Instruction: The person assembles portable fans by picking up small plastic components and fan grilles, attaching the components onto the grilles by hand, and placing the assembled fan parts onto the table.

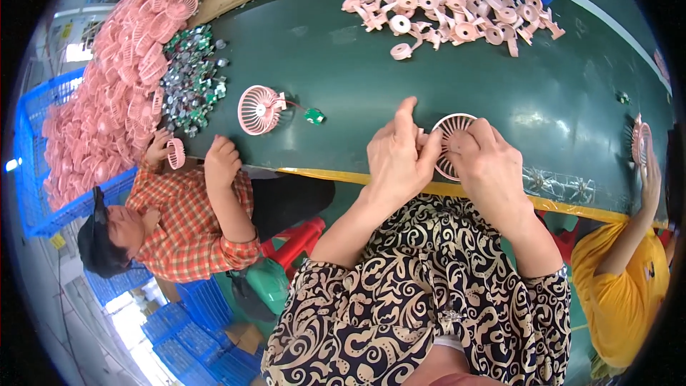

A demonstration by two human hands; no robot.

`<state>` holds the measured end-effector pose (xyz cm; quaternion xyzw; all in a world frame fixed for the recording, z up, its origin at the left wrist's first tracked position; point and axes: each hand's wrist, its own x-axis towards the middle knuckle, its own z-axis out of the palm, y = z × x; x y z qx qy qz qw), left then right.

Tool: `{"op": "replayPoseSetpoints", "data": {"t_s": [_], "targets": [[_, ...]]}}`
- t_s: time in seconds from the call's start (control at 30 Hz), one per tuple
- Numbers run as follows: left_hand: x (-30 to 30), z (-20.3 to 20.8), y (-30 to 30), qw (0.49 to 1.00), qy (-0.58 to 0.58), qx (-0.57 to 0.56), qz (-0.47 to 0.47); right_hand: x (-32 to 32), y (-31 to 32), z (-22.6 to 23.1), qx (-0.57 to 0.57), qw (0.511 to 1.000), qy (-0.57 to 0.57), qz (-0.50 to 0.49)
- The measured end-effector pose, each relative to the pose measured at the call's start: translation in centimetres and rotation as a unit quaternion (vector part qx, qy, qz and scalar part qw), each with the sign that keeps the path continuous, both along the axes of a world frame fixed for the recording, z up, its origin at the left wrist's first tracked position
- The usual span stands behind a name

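One pale pink, round, slatted plastic cage (452,124) lies between both hands at the near side of the green, smooth worktop (286,43). Right hand (486,154): fingers bunched and closed on the cage, over its slats. Left hand (401,154): thumb at the left rim, index finger raised; remaining grip hidden, cannot tell. Judgement: left probably steadies while right does the finer work; position near the body likely spares reach.

Second pink slatted cage (259,111), wired to a small green circuit board (314,116), lies well apart to the left, perhaps to keep its lead free.

Edges: yellow strip (321,174) runs just below the hands. Open room: bare green surface ahead, up to the heaped pale pink plastic parts (464,18).
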<state>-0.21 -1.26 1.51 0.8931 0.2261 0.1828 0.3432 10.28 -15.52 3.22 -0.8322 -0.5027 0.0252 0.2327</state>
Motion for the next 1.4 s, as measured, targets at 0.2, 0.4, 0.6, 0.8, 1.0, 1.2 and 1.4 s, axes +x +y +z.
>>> {"op": "replayPoseSetpoints", "data": {"t_s": [0.2,0.4,0.6,0.8,1.0,1.2,1.4], "targets": [[-0.2,0.0,0.2,0.997,-0.014,-0.066,0.033,0.2,-0.2,1.2,0.064,0.993,0.098,0.015],[-0.2,0.7,1.8,0.98,-0.059,-0.188,0.0,1.6,-3.6,3.6,0.058,0.98,0.191,0.018],[-4.3,1.1,8.1,0.972,-0.043,0.068,0.222,6.5,-10.1,3.7,-0.025,0.972,0.076,-0.219],[-6.5,1.3,11.3,0.947,-0.057,0.1,0.298,9.5,-12.6,4.5,0.013,0.936,-0.041,-0.35],[-7.4,0.4,11.1,0.957,0.008,0.13,0.258,10.8,-4.7,1.9,0.078,0.97,0.048,-0.226],[-5.1,2.1,6.8,0.99,0.013,0.115,0.087,12.9,1.7,-0.5,0.059,0.974,-0.009,-0.219],[-4.1,2.1,4.5,0.993,-0.012,0.055,-0.101,14.8,3.6,-0.3,0.231,0.947,-0.186,-0.125]]}}
